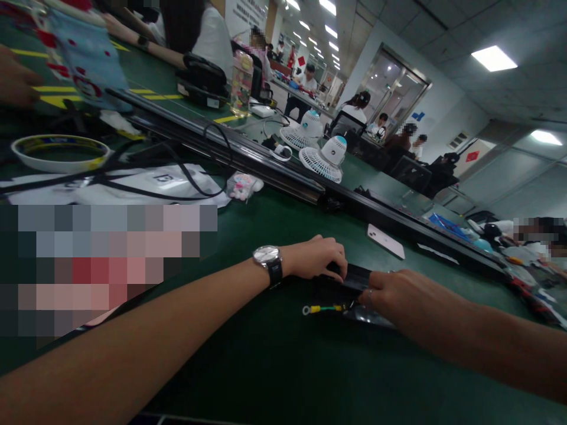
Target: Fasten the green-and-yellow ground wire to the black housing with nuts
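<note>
My left hand point(316, 258), with a wristwatch point(267, 255) on the wrist, curls its fingers down onto the left end of a dark, flat black piece point(358, 276). At the other end, my right hand point(390, 290) is closed with its fingertips on the same piece; a ring shows on one finger. Below it, a yellow-green wire with a ring terminal point(325, 309) sticks out to the left. A shiny clear plastic bag point(367, 316) lies under my right hand. What kind of thing the black piece is, I cannot make out.
Beyond my hands lie a pale phone point(385, 241) and a long black rail point(248, 154) across the green table. White fans point(325, 158) stand behind it. At left are a tape roll point(62, 154), black cables point(177, 171) and a wrapped pink trinket point(243, 185). People sit around.
</note>
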`<move>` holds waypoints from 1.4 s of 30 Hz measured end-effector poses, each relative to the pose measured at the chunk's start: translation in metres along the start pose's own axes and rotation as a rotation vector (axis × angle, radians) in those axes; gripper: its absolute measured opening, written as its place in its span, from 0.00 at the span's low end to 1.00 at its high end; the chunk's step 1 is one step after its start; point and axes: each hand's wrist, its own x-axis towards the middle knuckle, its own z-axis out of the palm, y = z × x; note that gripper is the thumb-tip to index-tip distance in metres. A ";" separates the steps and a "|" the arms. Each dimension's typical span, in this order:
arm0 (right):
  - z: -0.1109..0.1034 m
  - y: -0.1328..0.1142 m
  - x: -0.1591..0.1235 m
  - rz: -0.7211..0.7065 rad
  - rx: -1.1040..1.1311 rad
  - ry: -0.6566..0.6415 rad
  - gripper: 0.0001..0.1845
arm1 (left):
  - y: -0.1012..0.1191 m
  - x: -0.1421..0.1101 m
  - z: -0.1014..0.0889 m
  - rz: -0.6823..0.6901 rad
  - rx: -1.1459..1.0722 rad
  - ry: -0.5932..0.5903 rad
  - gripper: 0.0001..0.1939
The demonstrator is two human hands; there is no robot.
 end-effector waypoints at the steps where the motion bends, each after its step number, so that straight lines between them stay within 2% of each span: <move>1: 0.001 0.001 -0.001 -0.007 0.000 0.008 0.14 | 0.000 0.000 0.000 0.001 0.000 0.001 0.07; 11: 0.001 -0.001 0.000 -0.012 -0.010 0.006 0.14 | 0.001 -0.001 -0.001 -0.003 0.001 0.006 0.08; 18: 0.002 -0.003 0.002 -0.013 -0.029 0.023 0.19 | 0.002 -0.001 -0.001 -0.001 0.002 0.013 0.08; 22: 0.001 -0.005 0.003 -0.005 -0.025 0.000 0.18 | 0.001 0.000 0.000 -0.001 0.004 0.019 0.07; 33: 0.009 -0.001 0.002 -0.024 -0.021 0.046 0.16 | 0.001 0.000 -0.001 0.003 0.011 0.007 0.07; 42: 0.009 0.001 0.000 -0.033 0.011 0.046 0.20 | -0.001 0.000 0.001 0.001 0.011 0.017 0.07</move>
